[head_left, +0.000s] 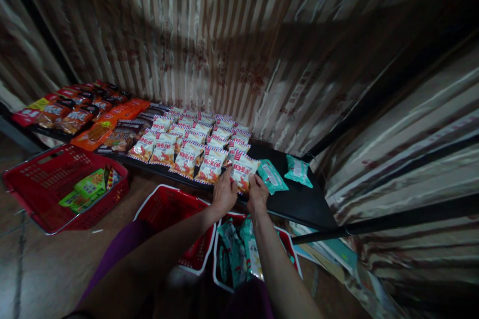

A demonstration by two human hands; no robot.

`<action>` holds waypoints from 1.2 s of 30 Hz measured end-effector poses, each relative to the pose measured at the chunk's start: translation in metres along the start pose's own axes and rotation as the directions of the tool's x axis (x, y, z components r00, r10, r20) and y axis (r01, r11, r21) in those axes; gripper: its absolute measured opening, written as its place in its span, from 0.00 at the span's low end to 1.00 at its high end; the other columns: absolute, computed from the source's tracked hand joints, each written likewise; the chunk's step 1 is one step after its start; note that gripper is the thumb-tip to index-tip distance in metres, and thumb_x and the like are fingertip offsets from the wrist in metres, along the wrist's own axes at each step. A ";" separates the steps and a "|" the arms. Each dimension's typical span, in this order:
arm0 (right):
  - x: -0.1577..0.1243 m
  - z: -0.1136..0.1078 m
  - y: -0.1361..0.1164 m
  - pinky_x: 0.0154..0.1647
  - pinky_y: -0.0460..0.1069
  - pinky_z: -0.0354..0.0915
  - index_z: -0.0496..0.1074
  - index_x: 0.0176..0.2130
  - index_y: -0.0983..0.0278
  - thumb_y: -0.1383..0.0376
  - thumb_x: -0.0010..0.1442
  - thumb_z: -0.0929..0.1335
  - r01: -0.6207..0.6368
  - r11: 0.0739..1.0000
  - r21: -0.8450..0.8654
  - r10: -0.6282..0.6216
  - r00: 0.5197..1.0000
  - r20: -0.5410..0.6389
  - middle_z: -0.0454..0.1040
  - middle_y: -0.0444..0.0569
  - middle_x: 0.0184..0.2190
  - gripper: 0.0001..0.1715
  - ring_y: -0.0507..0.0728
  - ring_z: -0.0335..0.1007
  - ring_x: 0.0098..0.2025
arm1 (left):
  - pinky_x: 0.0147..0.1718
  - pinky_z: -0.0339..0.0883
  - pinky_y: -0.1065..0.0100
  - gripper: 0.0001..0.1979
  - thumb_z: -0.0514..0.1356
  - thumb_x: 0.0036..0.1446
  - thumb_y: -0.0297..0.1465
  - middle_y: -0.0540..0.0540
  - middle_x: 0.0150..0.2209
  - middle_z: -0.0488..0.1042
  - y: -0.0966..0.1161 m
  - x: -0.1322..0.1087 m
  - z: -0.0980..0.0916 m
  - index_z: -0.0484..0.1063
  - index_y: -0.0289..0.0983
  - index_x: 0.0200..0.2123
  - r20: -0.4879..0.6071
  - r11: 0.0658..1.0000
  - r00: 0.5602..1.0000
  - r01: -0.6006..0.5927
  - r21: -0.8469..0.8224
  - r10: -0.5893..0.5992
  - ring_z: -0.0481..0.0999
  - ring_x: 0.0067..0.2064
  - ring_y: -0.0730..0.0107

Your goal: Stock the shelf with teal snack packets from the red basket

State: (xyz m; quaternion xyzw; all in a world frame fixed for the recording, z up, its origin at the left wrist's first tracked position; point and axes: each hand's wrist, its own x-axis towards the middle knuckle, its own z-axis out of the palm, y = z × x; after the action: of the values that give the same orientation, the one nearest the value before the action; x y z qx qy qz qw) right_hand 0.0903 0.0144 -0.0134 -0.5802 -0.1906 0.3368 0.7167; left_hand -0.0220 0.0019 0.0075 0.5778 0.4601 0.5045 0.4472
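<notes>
At the front right end of the white snack bags, both my hands are on one white snack bag (242, 170) with red lettering. My left hand (225, 193) pinches its lower left side, and my right hand (258, 192) grips its lower right corner. The bag lies at the front of the black shelf (299, 207), beside a row of matching white snack bags (187, 157). Just right of it is a teal snack bag (272, 176) lying flat, with a second teal bag (298, 170) farther right.
Orange and brown snack packs (108, 122) fill the shelf's left end. A red basket (33, 179) with green packets stands at the left. Below the shelf are another red basket (160, 204) and a white-rimmed basket (295, 251) of teal bags. A striped curtain (224, 35) hangs behind.
</notes>
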 end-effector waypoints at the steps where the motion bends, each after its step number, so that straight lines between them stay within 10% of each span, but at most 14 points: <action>1: 0.002 0.002 0.000 0.29 0.47 0.70 0.75 0.38 0.66 0.54 0.38 0.74 0.001 1.000 0.000 -0.001 1.000 0.007 0.78 0.48 0.31 0.27 0.53 0.73 0.28 | 0.61 0.50 0.56 0.28 0.57 0.51 0.26 0.38 0.58 0.65 -0.001 0.000 0.000 0.63 0.37 0.57 0.007 1.000 1.000 -0.020 0.010 0.020 0.62 0.60 0.53; 12: 0.018 0.009 0.009 0.30 0.48 0.69 0.74 0.40 0.68 0.53 0.41 0.72 0.041 0.995 -0.088 -0.040 0.999 0.018 0.78 0.50 0.32 0.29 0.54 0.72 0.30 | 0.62 0.52 0.55 0.29 0.50 0.54 0.25 0.33 0.64 0.54 -0.023 -0.002 0.009 0.54 0.27 0.61 0.115 0.881 0.989 -0.139 0.453 0.098 0.53 0.65 0.57; 36: 0.032 -0.003 0.034 0.41 0.52 0.67 0.72 0.50 0.64 0.51 0.54 0.62 0.321 0.840 -0.437 -0.248 0.944 0.217 0.78 0.51 0.40 0.30 0.59 0.73 0.39 | 0.62 0.51 0.51 0.30 0.50 0.53 0.24 0.29 0.64 0.52 -0.021 -0.010 0.010 0.54 0.22 0.60 0.194 0.770 0.976 -0.195 0.607 0.095 0.51 0.65 0.51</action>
State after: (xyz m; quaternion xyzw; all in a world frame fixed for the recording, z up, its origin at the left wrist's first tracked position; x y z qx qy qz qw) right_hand 0.1055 0.0384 -0.0500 -0.6729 -0.4041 0.2137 0.5816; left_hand -0.0143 -0.0047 -0.0159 0.7634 0.5191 0.3118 0.2248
